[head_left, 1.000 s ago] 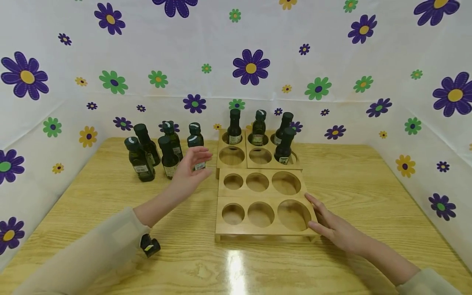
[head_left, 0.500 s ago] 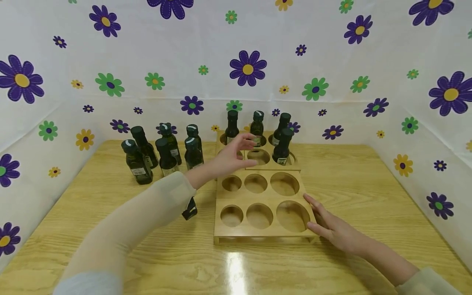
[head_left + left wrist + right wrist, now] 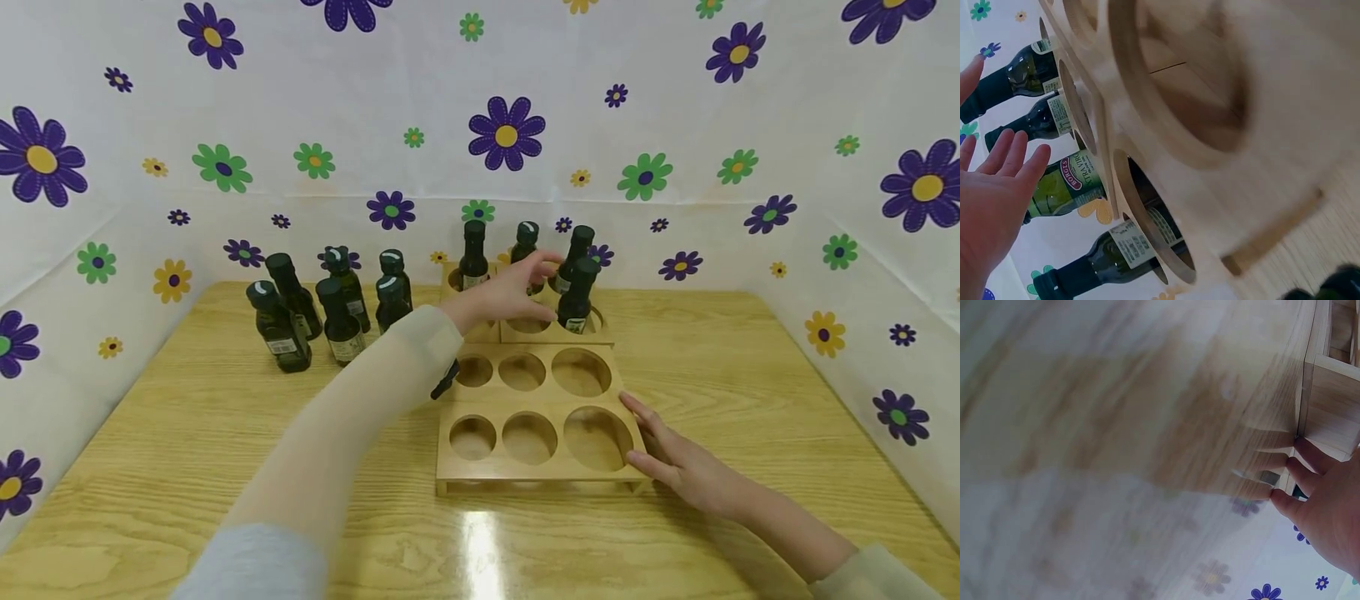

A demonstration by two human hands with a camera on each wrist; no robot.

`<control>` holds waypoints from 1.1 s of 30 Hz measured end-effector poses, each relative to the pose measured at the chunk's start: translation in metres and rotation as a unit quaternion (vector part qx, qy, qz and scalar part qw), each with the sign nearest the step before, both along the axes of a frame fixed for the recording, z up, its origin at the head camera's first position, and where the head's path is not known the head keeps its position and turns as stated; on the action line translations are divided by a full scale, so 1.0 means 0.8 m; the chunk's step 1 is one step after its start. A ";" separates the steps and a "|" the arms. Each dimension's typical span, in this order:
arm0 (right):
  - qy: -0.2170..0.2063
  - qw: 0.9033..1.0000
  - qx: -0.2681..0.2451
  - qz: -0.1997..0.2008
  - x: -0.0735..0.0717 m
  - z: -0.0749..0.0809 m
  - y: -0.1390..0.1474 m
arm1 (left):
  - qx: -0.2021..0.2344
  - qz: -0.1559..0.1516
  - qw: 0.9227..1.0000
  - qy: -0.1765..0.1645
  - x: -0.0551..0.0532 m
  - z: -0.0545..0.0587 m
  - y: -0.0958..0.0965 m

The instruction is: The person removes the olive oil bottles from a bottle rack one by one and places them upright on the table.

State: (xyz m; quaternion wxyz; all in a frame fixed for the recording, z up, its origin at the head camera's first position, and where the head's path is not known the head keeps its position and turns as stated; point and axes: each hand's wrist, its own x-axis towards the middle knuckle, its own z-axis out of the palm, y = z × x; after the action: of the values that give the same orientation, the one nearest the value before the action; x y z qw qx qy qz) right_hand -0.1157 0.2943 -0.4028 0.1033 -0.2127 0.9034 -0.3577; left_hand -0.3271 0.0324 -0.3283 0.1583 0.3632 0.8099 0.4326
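Observation:
My left hand hovers over the rear part of the wooden bottle rack, fingers spread and nothing held. Its thumb and fingertips point toward a dark glass bottle, leaning slightly in the front-right hole of that rear part. Three more bottles stand behind it, one a green bottle labelled BORGES. In the left wrist view, the left hand shows a gap before the bottles. My right hand rests against the front part's right side, thumb near the corner; in the right wrist view its fingertips meet the base.
Several dark bottles with black caps stand on the table left of the rack. The front part has two rows of round holes of differing sizes. A white cloth with flower prints surrounds the table's back and sides.
My left hand has moved from beside the left bottles, rightward across to the rear of the rack. The right hand stays against the rack's side.

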 end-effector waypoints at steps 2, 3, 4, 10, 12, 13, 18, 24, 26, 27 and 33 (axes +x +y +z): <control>-0.001 1.000 0.000 0.000 0.000 0.000 0.000 | -0.009 0.002 1.000 0.005 -0.003 0.001 0.008; -0.001 1.000 0.000 -0.001 0.000 0.000 0.001 | -0.013 0.004 1.000 0.007 -0.004 0.001 0.012; -0.002 1.000 0.000 -0.001 0.000 0.000 0.001 | -0.016 0.005 1.000 0.005 -0.005 0.000 0.016; 0.000 1.000 0.000 0.001 0.000 0.001 0.001 | -0.015 0.001 1.000 -0.017 -0.014 -0.012 0.033; 0.002 1.000 0.004 0.001 0.000 0.000 0.001 | -0.012 0.000 1.000 -0.026 -0.015 -0.013 0.035; 0.004 1.000 0.006 0.002 0.000 0.000 0.002 | -0.011 0.001 1.000 -0.028 -0.016 -0.014 0.036; 0.001 1.000 0.012 -0.005 0.001 0.000 0.002 | -0.015 0.005 1.000 -0.022 -0.016 -0.016 0.042; 0.004 1.000 0.010 -0.003 0.001 -0.001 0.002 | -0.015 -0.009 1.000 -0.018 -0.017 -0.021 0.048; 0.000 1.000 0.007 -0.005 0.001 -0.002 0.002 | -0.013 -0.013 0.999 -0.027 -0.016 -0.023 0.049; -0.003 1.000 0.005 -0.006 0.001 -0.003 0.002 | -0.013 -0.014 0.999 -0.030 -0.016 -0.023 0.050; -0.005 1.000 0.005 -0.007 -0.001 -0.004 0.003 | -0.031 -0.006 0.999 -0.032 -0.016 -0.024 0.051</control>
State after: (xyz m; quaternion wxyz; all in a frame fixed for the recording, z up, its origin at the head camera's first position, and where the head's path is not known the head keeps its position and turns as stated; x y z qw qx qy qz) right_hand -0.1164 0.2965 -0.4057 0.1062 -0.2039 0.9061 -0.3550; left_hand -0.3402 0.0729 -0.3478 0.1980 0.3484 0.8152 0.4182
